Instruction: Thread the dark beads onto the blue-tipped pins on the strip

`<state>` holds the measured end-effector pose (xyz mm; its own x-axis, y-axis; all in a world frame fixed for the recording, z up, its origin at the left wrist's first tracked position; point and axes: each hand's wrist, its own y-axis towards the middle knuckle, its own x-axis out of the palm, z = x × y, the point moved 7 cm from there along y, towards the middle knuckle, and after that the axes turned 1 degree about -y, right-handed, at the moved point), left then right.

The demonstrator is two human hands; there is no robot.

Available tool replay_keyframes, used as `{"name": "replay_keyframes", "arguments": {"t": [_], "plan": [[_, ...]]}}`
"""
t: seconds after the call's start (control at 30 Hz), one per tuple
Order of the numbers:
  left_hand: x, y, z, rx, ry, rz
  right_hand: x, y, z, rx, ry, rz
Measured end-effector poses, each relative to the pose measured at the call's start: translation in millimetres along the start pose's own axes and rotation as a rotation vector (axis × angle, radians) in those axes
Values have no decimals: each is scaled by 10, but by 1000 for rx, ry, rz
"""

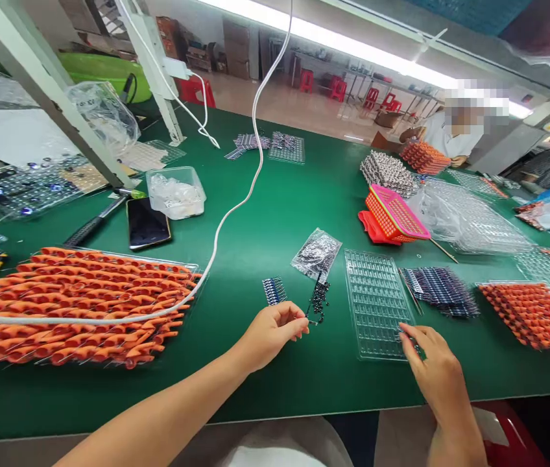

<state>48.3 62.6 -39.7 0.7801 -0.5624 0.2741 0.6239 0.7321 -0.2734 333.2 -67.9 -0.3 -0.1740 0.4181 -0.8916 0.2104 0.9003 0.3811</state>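
Note:
My left hand (275, 331) is closed in a pinch beside a small pile of black beads (321, 298). A thin piece shows at its fingertips, too small to name. Just above lie a small row of dark blue pin-like parts (274, 291) and a clear bag (317, 251) with dark contents. My right hand (433, 357) has its thumb and forefinger together at the lower right edge of a clear ribbed plastic tray (377, 298). Whatever it pinches is hidden. Right of the tray lies a stack of dark striped parts (443, 290), with a thin stick (410, 292) alongside.
Orange parts with metal pins (80, 305) fill the left, crossed by a white cable (216, 240). A phone (147, 224), a hammer (95, 219) and a plastic tub (176, 192) stand behind. A pink-orange basket (394, 214) and more orange parts (535, 311) are right. A co-worker (454, 133) sits beyond.

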Motion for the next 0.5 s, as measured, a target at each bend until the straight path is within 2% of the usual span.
{"name": "replay_keyframes", "arguments": {"t": [0.07,0.13,0.2,0.27,0.33,0.5], "plan": [[-21,6,12,10,-16,23,114,44,-414,-57,149,-19],[-49,9,21,13,-18,62,308,104,-823,-123,268,-132],[-81,13,21,6,-23,109,501,179,-1103,-145,281,-227],[-104,21,10,-2,-50,141,642,263,-1238,-149,239,-263],[-118,34,-2,0,-82,158,723,336,-1270,-150,185,-262],[-137,52,-20,21,-112,184,768,393,-1294,-212,132,-249]]}}
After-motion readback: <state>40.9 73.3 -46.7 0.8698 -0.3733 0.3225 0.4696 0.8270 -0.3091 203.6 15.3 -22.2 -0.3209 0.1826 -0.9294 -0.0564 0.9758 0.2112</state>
